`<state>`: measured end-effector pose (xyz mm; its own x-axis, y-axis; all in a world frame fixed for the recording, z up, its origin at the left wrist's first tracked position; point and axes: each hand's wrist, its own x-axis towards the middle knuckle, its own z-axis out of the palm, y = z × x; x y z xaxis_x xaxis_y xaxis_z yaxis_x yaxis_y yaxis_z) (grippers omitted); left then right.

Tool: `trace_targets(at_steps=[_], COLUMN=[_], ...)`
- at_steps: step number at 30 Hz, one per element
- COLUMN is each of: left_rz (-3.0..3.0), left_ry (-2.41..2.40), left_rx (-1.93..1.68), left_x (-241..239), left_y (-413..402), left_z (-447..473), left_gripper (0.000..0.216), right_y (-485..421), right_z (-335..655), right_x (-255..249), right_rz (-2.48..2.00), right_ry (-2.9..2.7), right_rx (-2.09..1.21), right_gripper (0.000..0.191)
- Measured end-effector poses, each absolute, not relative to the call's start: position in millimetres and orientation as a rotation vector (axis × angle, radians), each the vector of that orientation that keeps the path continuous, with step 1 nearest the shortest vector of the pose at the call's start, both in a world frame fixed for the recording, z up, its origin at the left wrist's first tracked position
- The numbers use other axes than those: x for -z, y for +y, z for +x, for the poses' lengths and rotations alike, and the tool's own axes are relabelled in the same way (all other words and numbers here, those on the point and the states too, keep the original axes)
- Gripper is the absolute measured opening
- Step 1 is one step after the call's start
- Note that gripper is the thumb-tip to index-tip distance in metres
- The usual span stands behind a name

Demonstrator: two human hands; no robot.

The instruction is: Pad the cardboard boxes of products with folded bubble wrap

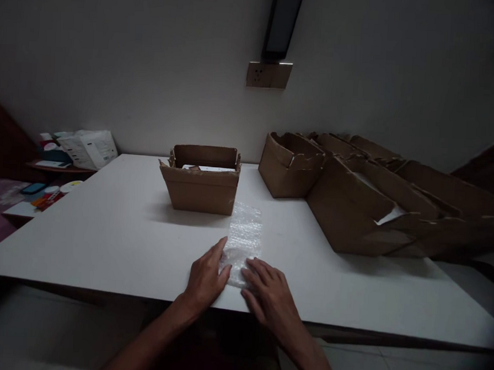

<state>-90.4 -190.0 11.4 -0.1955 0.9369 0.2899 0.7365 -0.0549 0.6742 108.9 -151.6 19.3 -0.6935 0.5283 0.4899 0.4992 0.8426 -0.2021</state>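
Observation:
A strip of clear bubble wrap [244, 232] lies on the white table [103, 238], running from the front edge toward an open cardboard box [200, 189]. My left hand [206, 275] rests on the strip's near left corner, fingers stretched out flat. My right hand [268, 296] lies on its near right corner, fingers also extended and pressing down. The near end of the wrap looks bunched or folded between my hands. Something white lies inside the box.
Several empty cardboard boxes [354, 196] lie tipped and overlapping at the right back of the table. A low side shelf [43, 196] at the left holds papers, a phone and small items. A wall socket [268, 74] sits above.

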Motion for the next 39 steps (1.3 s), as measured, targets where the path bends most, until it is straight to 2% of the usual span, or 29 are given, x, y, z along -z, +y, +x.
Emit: trace_targets(at_steps=[3, 6, 10, 14, 17, 22, 26, 30, 33, 39], left_rz=[2.062, 2.33, 2.177, 2.053, 2.08, 2.254, 2.024, 1.957, 2.028, 2.195], left_ry=[1.92, 1.672, 1.638, 1.79, 1.848, 1.574, 1.583, 1.753, 1.876, 1.639], left_rx=[-1.278, -1.205, -1.142, -1.085, -1.114, -1.19, -1.145, -1.098, -1.167, -1.188], left_x=[-11.0, -15.6, -21.6, -19.0, -15.1, -18.4, -23.2, -17.3, -11.4, -19.8], left_y=[-202.3, -220.2, -226.9, -207.2, -193.9, -209.7, -225.3, -210.9, -198.7, -221.7], left_z=[-94.1, -97.0, -94.9, -91.6, -90.5, -91.2, -93.0, -93.3, -92.4, -94.5], left_gripper=[0.061, 0.055, 0.044, 0.044, 0.044, 0.051, 0.057, 0.052, 0.047, 0.052], right_y=[-143.6, -144.6, -155.8, -160.9, -154.4, -145.2, -155.2, -160.2, -152.6, -141.6], right_z=[103.6, 107.7, 119.9, 127.3, 122.3, 113.2, 120.5, 124.7, 117.7, 107.1], right_x=[-18.9, -24.4, -30.5, -35.2, -35.6, -26.5, -26.0, -33.2, -34.5, -28.9], right_rz=[-0.745, -0.732, -0.756, -0.821, -0.787, -0.747, -0.737, -0.82, -0.771, -0.75], right_ry=[-2.461, -2.427, -2.356, -2.283, -2.434, -2.439, -2.393, -2.352, -2.496, -2.47], right_rx=[-0.076, -0.21, -0.383, -0.111, -0.052, -0.216, -0.404, -0.152, -0.098, -0.34], right_gripper=[0.027, 0.023, 0.022, 0.035, 0.033, 0.024, 0.028, 0.038, 0.037, 0.028])
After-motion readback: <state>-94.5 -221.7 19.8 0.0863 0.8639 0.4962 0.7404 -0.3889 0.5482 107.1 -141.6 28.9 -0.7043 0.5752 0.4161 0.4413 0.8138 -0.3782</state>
